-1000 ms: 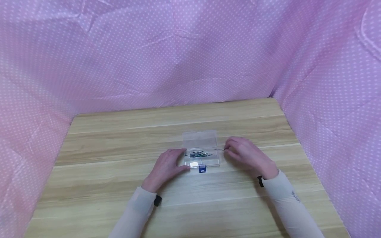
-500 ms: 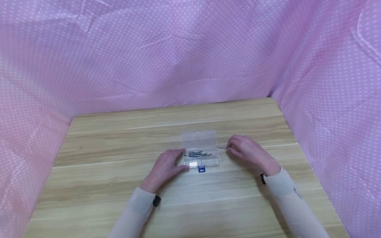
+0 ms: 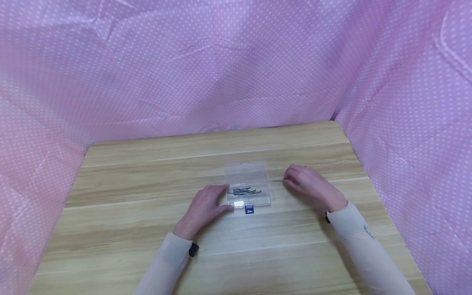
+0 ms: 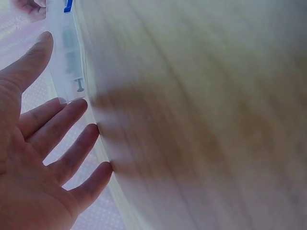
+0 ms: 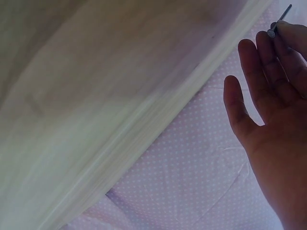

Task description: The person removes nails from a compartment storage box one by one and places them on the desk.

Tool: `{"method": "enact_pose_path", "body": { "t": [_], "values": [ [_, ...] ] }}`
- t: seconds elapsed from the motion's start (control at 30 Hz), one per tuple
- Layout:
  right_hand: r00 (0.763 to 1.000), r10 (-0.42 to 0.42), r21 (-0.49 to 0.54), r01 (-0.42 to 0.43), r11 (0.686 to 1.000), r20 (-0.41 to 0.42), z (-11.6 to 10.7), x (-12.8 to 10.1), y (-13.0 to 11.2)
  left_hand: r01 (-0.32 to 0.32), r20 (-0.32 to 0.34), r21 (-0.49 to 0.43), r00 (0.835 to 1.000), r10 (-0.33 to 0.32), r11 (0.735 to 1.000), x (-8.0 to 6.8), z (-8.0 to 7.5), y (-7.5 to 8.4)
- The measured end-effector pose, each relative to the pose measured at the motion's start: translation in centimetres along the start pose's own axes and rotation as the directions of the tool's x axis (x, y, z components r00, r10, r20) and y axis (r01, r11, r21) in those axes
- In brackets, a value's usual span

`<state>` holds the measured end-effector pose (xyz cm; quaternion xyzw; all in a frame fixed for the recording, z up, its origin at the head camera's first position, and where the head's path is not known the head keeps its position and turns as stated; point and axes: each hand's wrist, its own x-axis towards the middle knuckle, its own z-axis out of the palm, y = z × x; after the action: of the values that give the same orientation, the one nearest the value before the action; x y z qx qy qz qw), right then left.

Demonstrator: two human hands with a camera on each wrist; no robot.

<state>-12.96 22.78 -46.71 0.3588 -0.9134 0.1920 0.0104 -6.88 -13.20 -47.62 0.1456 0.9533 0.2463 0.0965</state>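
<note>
A small clear plastic box (image 3: pixel 259 199) lies open mid-table, its lid (image 3: pixel 246 172) folded flat behind it. Several grey nails (image 3: pixel 245 191) fill its back compartment. My left hand (image 3: pixel 219 198) rests against the box's left end with its fingers straight; in the left wrist view the hand (image 4: pixel 43 158) is spread beside the box (image 4: pixel 67 52). My right hand (image 3: pixel 291 180) hovers just right of the lid and pinches one thin nail (image 3: pixel 277 180) that points toward the box. The right wrist view shows the nail (image 5: pixel 283 17) between the fingertips (image 5: pixel 288 33).
A small blue tag (image 3: pixel 249 209) sits at the box's front edge. The wooden table (image 3: pixel 147 229) is walled in on three sides by pink dotted cloth (image 3: pixel 221 73).
My right hand has drawn the pinched nail a little to the right and back, away from the box. The left hand and the box have stayed put.
</note>
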Motion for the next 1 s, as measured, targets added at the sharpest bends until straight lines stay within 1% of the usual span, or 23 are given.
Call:
{"method": "enact_pose_path", "body": {
  "t": [0.4,0.77,1.0],
  "values": [
    [0.999,0.030,-0.015,-0.030,0.999,0.017,0.2,0.3,1.4,-0.006,-0.007,-0.002,1.000,0.006,1.000,-0.2,-0.1,-0.1],
    [1.000,0.014,-0.038,-0.014,0.999,0.019,0.3,0.9,1.8,-0.016,-0.009,-0.004,1.000,0.016,1.000,-0.2,0.0,-0.1],
    [1.000,-0.003,-0.046,0.004,0.999,0.031,0.4,0.8,2.3,-0.020,-0.004,0.005,1.000,0.020,1.000,0.0,-0.1,0.0]
  ]
}}
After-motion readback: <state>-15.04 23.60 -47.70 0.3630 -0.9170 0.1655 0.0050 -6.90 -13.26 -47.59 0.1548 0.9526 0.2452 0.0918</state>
